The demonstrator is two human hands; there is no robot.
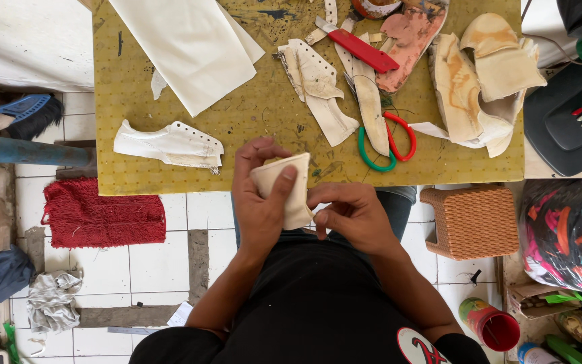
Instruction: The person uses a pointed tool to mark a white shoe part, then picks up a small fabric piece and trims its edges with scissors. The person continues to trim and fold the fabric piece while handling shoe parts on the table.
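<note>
Left hand (259, 195) fingers clasped around cream leather piece (284, 185), right hand (351, 214) fingers pinching its lower edge.

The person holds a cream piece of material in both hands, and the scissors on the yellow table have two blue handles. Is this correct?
Not quite. In the head view the scissors have one green and one red handle, not blue. The rest holds: left hand and right hand hold the cream piece, at the yellow table.

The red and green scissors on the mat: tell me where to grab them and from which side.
Take the scissors by the two loop handles, red and green, which lie bare at the mat's near edge. Come from the near side: the blades run away under the cream leather strip, so only the loops are free.
</note>
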